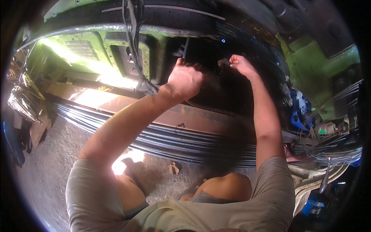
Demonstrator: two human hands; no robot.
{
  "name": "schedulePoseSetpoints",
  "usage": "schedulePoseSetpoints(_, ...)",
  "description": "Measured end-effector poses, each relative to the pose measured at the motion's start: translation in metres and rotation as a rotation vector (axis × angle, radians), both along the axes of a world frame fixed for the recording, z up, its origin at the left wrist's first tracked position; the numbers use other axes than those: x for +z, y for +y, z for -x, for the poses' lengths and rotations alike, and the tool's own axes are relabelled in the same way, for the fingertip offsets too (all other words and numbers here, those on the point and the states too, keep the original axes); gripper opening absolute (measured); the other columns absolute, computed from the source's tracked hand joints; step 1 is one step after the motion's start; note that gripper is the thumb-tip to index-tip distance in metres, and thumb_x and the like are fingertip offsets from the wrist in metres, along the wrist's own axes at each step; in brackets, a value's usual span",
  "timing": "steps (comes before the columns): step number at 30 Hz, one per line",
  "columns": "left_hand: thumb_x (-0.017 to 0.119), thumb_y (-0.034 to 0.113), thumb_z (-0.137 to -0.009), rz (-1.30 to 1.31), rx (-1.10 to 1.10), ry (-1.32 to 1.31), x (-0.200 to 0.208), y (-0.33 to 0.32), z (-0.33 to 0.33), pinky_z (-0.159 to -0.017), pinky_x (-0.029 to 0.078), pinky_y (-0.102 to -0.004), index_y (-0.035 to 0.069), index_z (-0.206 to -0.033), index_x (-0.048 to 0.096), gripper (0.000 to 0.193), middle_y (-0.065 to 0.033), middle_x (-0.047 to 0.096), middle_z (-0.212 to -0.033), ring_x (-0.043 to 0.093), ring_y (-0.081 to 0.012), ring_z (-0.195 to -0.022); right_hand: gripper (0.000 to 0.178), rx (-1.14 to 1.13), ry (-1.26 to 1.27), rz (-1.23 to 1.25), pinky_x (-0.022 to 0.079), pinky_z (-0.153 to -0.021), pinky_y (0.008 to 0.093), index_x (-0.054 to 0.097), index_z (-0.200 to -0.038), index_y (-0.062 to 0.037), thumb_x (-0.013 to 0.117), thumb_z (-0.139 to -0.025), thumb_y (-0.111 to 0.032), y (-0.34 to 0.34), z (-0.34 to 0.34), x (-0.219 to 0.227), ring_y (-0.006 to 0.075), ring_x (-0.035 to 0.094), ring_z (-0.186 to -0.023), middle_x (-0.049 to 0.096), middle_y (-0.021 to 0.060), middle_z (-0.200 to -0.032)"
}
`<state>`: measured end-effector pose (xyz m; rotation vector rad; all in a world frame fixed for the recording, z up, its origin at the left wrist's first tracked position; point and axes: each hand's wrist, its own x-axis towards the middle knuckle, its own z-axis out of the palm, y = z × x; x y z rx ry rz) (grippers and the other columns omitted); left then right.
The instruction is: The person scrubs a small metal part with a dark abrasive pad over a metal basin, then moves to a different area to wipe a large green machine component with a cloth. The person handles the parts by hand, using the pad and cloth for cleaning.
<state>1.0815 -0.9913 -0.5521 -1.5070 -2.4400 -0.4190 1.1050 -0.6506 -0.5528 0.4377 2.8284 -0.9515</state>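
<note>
Both my arms reach forward to a dark opening (216,91) in a green metal machine body. My left hand (185,79) is closed, knuckles up, at the opening's left side, just below a thin upright metal rod (186,48). Its fingertips are in shadow, so I cannot see what they hold. Farther right, my right hand (242,65) is pinched shut at the dark inner wall. A small dark, brownish piece (224,63) shows at its fingertips, too shaded to name. Left of my left hand, a bundle of dark cables (134,42) hangs down in front of the green panel (89,54).
Long ribbed steel rods (181,141) lie under a rusty beam (193,114), between my knees and the machine. Loose wires (340,135) and a blue object (298,114) crowd the right side. Clear plastic wrapping (25,102) sits at far left. A dry leaf-like scrap (173,168) lies on the concrete floor.
</note>
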Motion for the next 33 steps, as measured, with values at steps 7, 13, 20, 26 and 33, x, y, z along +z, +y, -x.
schedulePoseSetpoints(7, 0.065, 0.018, -0.084, 0.077, 0.012, 0.058, 0.0, -0.002, 0.003, -0.093, 0.046, -0.0457, 0.018, -0.098, 0.077, 0.018, -0.008, 0.07, -0.102, 0.068, -0.0263, -0.095, 0.014, -0.281, 0.283, 0.047, 0.046, -0.089, 0.0294, 0.062, -0.102, -0.0046, 0.065, -0.09, 0.001, 0.029, -0.049, -0.008, 0.0147, 0.061, -0.099, 0.066, 0.0037, -0.096)
schedulePoseSetpoints(13, 0.064, 0.014, -0.079, 0.012, 0.004, -0.026, 0.004, -0.01, 0.002, -0.101, 0.042, -0.0501, 0.008, -0.085, 0.075, 0.014, -0.0128, 0.072, -0.092, 0.07, -0.03, -0.097, 0.015, -0.672, 0.408, -0.202, 0.048, -0.089, 0.0314, 0.065, -0.099, -0.0043, 0.07, -0.085, 0.0, 0.066, -0.086, -0.006, 0.0175, 0.066, -0.098, 0.07, 0.007, -0.1)
schedulePoseSetpoints(20, 0.067, 0.014, -0.078, 0.046, -0.006, 0.044, 0.0, -0.005, 0.003, -0.089, 0.048, -0.0473, 0.013, -0.095, 0.075, 0.019, -0.0092, 0.069, -0.097, 0.068, -0.028, -0.094, 0.016, -0.825, 0.28, -0.415, 0.053, -0.088, 0.0383, 0.069, -0.095, -0.008, 0.076, -0.081, -0.011, 0.072, -0.089, -0.018, 0.0272, 0.07, -0.099, 0.073, 0.0108, -0.1)
schedulePoseSetpoints(26, 0.067, 0.016, -0.081, 0.044, -0.014, 0.082, -0.003, 0.0, 0.0, -0.091, 0.048, -0.0496, 0.014, -0.092, 0.075, 0.014, -0.01, 0.069, -0.097, 0.068, -0.0284, -0.094, 0.014, -0.796, 0.228, -0.402, 0.052, -0.086, 0.0405, 0.07, -0.091, -0.0093, 0.076, -0.08, -0.015, 0.047, -0.039, -0.046, 0.0294, 0.07, -0.098, 0.073, 0.0109, -0.1)
schedulePoseSetpoints(33, 0.06, 0.012, -0.08, 0.037, -0.028, -0.043, 0.002, -0.004, 0.0, -0.101, 0.042, -0.0535, 0.008, -0.084, 0.074, 0.014, -0.0132, 0.071, -0.093, 0.071, -0.0319, -0.09, 0.011, -0.568, 0.258, -0.118, 0.049, -0.077, 0.0342, 0.065, -0.086, -0.0061, 0.075, -0.081, -0.005, -0.003, -0.012, -0.039, 0.0173, 0.062, -0.083, 0.067, 0.0059, -0.084)
